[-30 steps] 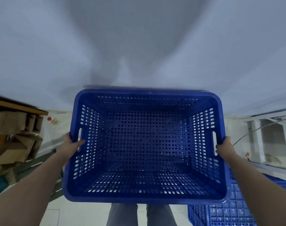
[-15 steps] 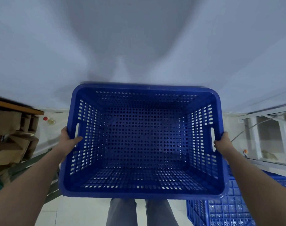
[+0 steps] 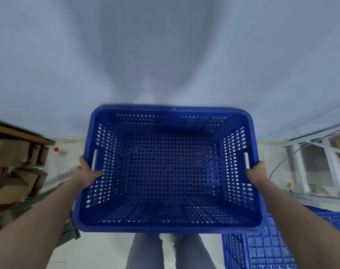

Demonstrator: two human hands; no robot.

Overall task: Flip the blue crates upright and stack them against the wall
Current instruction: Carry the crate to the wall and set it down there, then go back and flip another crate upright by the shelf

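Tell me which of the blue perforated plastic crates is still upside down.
The blue crate on the floor at lower right, its ribbed underside facing up. The blue perforated crate held between the left hand and right hand is upright, its open inside showing.

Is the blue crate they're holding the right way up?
Yes, upright. The held crate opens toward the camera, showing its holed floor and nothing inside.

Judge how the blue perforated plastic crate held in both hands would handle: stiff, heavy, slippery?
The blue perforated plastic crate is probably light: it is empty and its walls are mostly holes. It looks fairly stiff, with a straight rim between the left hand and right hand. The slot handles should limit slipping.
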